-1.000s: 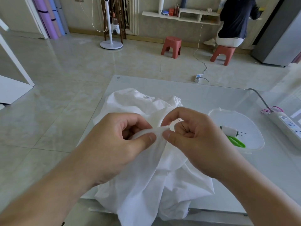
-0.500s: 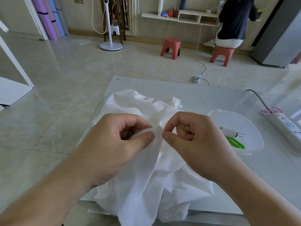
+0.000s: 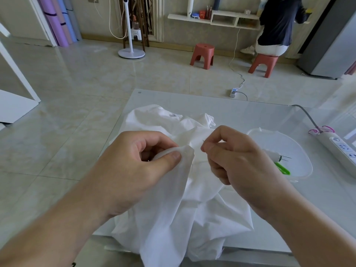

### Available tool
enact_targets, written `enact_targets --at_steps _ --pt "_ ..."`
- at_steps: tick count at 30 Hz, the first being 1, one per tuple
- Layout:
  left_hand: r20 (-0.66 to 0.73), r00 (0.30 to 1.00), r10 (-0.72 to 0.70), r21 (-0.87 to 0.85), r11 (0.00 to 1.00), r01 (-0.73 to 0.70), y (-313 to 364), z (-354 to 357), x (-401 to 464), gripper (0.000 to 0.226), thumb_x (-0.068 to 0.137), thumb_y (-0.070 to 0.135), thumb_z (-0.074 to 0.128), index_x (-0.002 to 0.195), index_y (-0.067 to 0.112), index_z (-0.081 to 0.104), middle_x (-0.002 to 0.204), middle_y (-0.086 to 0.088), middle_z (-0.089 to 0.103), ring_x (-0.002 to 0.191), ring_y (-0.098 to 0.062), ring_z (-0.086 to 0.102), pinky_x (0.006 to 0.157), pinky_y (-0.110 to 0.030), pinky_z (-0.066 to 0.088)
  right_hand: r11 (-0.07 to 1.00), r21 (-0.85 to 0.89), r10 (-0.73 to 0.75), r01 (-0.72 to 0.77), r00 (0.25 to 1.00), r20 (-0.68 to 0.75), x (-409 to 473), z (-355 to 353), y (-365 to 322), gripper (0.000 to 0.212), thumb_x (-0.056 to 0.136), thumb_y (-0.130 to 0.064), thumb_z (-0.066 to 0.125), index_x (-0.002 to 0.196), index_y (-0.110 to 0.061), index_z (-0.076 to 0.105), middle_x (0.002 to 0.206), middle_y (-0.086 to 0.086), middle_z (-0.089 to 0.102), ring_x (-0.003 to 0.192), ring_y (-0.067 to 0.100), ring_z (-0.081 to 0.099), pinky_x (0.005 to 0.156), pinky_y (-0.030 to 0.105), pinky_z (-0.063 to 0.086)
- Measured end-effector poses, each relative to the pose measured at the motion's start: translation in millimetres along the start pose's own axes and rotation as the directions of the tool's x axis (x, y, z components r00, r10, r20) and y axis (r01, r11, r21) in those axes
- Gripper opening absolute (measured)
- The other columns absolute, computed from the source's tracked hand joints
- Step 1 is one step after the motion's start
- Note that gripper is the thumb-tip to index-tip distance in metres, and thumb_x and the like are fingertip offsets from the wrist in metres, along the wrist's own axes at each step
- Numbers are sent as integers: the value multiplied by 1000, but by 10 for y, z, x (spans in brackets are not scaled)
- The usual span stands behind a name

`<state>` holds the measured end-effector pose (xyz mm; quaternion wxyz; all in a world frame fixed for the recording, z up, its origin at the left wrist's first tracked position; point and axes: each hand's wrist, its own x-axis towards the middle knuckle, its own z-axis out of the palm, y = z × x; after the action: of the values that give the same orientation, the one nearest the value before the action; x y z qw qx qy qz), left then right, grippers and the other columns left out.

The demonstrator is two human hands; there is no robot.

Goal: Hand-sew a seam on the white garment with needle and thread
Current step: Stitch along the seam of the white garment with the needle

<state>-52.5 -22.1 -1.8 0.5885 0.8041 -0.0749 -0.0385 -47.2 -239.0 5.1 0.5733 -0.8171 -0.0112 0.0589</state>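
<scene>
Right hand [image 3: 237, 162] drew clear; left hand [image 3: 138, 166] pinches white garment [image 3: 173, 209].

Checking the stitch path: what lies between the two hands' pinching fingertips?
In the head view, only a short stretch of the white garment lies between the left hand and the right hand.

The garment [image 3: 169, 209] is seen in plain white; the scissors [image 3: 282, 168] in bright green; two stools [image 3: 203, 54] in brick red; the power strip [image 3: 341, 149] in white, its cable tie pink.
</scene>
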Motion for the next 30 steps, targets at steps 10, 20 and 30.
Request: enact_targets --at_steps 10,20,30 --pt "-10 1000 7 30 1000 -7 15 -11 1 5 92 31 78 91 34 83 88 9 80 89 -13 76 87 -40 57 952 304 -65 36 994 86 -60 13 -60 27 101 -5 41 86 -6 63 58 -3 33 48 15 26 46 24 25" --pt "-9 1000 11 20 1000 -11 24 -6 -9 5 90 31 78 90 33 82 87 9 81 86 -12 77 86 -40 60 980 162 -126 117 991 48 -47 63 -9 16 97 -17 60 81 -15 62 62 3 42 58 24 32 53 33 28" --pt "-11 1000 -15 -12 1000 15 0 10 16 2 91 28 79 91 26 81 87 2 81 85 -17 78 82 -38 58 955 246 -203 166 970 137 -160 216 -72 7 85 -14 67 79 -11 67 131 -9 70 51 14 47 50 12 38"
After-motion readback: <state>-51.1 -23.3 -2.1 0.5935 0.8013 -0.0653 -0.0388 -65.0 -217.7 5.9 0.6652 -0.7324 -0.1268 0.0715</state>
